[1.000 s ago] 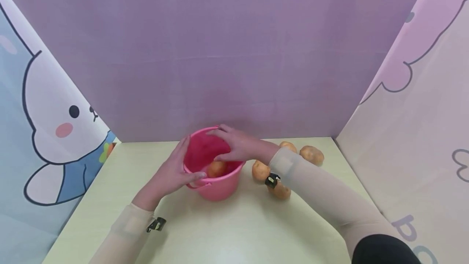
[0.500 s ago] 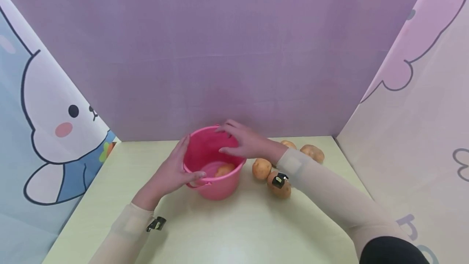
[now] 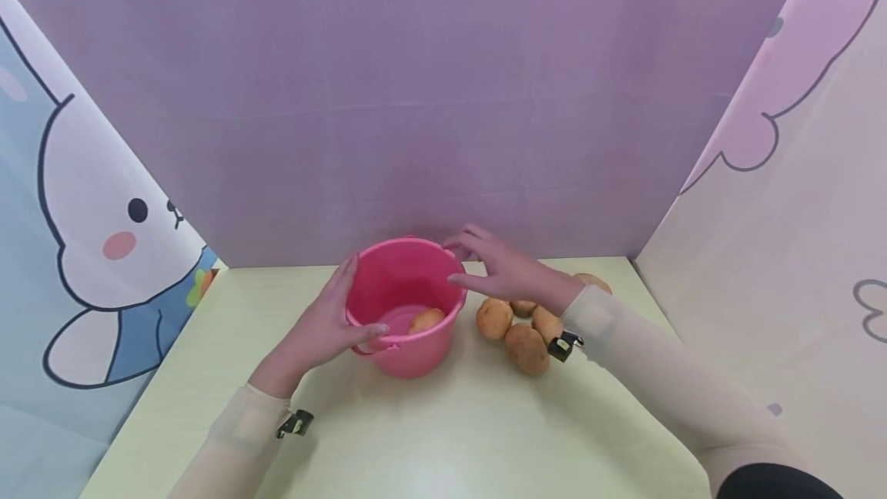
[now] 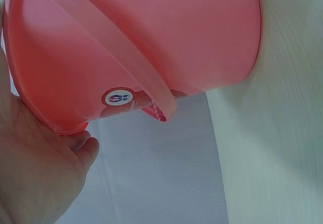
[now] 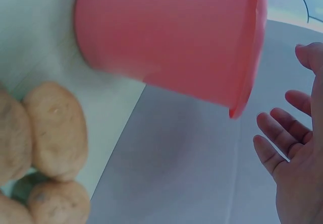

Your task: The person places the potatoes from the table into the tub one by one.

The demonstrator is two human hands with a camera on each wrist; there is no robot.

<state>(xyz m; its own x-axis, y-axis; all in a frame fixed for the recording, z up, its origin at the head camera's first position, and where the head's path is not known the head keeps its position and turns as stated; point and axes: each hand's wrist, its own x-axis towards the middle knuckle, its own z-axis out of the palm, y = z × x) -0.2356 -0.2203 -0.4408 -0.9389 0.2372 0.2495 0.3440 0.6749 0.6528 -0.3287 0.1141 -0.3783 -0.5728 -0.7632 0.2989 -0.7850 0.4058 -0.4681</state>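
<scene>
1. Purple cloth [image 3: 443, 114] backs the table [image 3: 443, 445].
2. Left hand [image 3: 329, 322] grips the bucket [image 3: 418, 359], probably steadying it.
3. Inside lies 1 potato [image 3: 426, 319].
4. Right hand [image 3: 502, 268] hovers beside the bucket, fingers loose, empty.
5. More potatoes [image 3: 527, 349] cluster nearby.

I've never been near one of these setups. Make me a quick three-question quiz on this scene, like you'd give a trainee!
1. True or false: a potato lies inside the pink bucket.
2. Which hand holds the bucket: A) left, B) right, C) neither?
3. Fill in: seen from the head camera, the other potatoes lie on the table to the ____ of the bucket.

Key: 1. True. 2. A, the left hand. 3. Right.
</scene>
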